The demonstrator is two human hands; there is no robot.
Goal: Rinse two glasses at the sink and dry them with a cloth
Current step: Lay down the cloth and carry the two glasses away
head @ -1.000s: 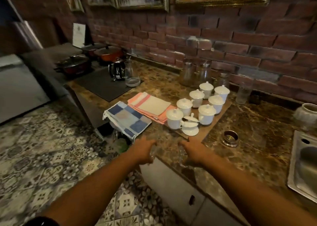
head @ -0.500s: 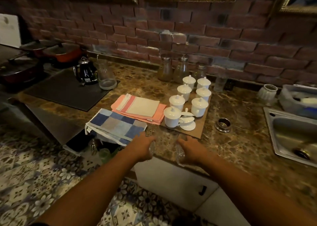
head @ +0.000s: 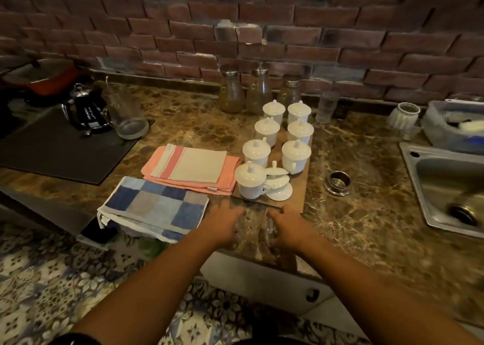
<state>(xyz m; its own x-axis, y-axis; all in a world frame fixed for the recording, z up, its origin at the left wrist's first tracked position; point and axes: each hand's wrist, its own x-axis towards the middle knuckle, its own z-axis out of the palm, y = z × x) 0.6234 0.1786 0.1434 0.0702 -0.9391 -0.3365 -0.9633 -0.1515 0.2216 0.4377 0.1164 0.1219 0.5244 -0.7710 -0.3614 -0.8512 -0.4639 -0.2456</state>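
Note:
Two clear glasses stand at the counter's front edge. My left hand (head: 222, 226) grips the left glass (head: 240, 228); my right hand (head: 286, 229) grips the right glass (head: 269, 230). Both glasses are hard to make out against the marble. A blue checked cloth (head: 154, 205) lies just left of my left hand, hanging over the counter edge. A pink and beige cloth (head: 191, 169) lies folded behind it. The steel sink (head: 445, 187) sits at the far right.
Several white lidded cups (head: 277, 145) stand on a wooden board (head: 298, 198) behind my hands. A metal ring (head: 337, 182) lies between board and sink. Three glass jars (head: 246, 93), a tumbler (head: 326, 106), a teapot (head: 86, 111) and a glass jug (head: 125, 114) stand further back.
The view has swung right and downward, bringing the sink further into sight. Both hands stay on the glasses at the counter edge.

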